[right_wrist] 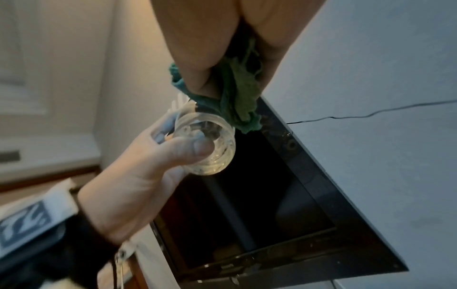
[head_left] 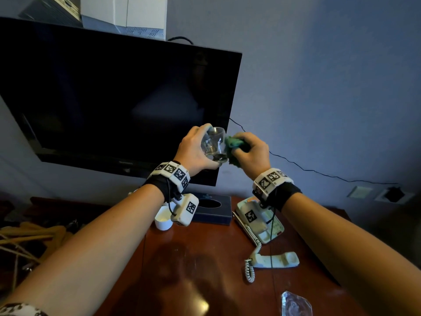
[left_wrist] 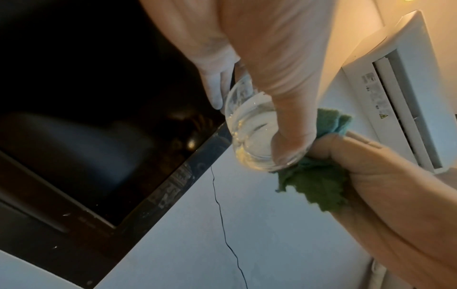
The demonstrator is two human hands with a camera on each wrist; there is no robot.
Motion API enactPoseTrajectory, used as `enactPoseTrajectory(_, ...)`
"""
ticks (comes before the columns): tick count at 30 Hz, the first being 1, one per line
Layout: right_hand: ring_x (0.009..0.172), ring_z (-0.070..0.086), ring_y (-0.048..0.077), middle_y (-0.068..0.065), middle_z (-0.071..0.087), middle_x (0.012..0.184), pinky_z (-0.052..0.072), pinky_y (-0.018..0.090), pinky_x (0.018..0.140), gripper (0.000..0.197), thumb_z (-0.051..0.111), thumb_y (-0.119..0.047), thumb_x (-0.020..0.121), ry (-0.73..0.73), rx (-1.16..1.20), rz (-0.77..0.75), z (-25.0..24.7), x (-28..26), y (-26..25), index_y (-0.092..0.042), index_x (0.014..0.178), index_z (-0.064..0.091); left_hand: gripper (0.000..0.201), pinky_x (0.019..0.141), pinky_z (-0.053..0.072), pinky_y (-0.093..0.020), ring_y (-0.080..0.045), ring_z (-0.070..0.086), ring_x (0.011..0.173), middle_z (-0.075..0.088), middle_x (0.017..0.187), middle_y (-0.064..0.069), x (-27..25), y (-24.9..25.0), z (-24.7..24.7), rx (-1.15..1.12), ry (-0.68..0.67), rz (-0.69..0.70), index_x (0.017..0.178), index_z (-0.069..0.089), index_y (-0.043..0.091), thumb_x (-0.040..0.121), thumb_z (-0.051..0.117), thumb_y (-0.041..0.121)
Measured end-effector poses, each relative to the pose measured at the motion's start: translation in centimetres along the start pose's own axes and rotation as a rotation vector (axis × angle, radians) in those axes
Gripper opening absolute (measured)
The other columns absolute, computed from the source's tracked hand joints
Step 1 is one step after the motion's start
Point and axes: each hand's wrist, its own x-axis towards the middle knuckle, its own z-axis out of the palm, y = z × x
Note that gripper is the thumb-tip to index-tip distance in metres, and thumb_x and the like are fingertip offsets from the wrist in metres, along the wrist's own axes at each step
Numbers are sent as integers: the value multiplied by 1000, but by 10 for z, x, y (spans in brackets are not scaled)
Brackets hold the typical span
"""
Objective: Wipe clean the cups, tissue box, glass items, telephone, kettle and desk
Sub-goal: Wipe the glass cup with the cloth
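Observation:
My left hand (head_left: 200,148) grips a clear glass tumbler (head_left: 214,144) held up in front of the television, thumb under its base and fingers over its side. In the left wrist view the glass (left_wrist: 249,133) lies between thumb and fingers. My right hand (head_left: 249,151) clutches a bunched green cloth (head_left: 232,145) and presses it against the tumbler's right side. The right wrist view shows the cloth (right_wrist: 237,101) touching the glass (right_wrist: 210,144). On the desk (head_left: 205,258) below sit a white cup (head_left: 163,218), a dark tissue box (head_left: 213,207) and a pale telephone (head_left: 259,218) with its handset (head_left: 275,260) off.
A large black television (head_left: 109,99) stands behind the hands, with a thin cable (head_left: 307,168) running along the wall. A clear glass item (head_left: 296,304) lies at the desk's near right. Wooden hangers (head_left: 29,236) are piled at the left. An air conditioner (left_wrist: 400,82) hangs above.

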Motion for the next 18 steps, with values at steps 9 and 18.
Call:
enactPoseTrajectory(9,91,62,22,2,69,103,53,37,79,27,66,-30,74,-110,-271,-354,2,-18,0,-11,91,76,89,83,54,-36,-19,57,94,50,112,-1,3,6,6,72,-33,-29,132,54,17,54,95,27)
enactPoseTrajectory(18,84,65,18,-2,65,94,57,29,73,17,75,-3,75,41,-180,-213,-8,-11,8,-9,91,72,96,83,51,-28,-16,57,96,49,115,1,1,12,17,61,-40,-37,137,50,20,54,93,42)
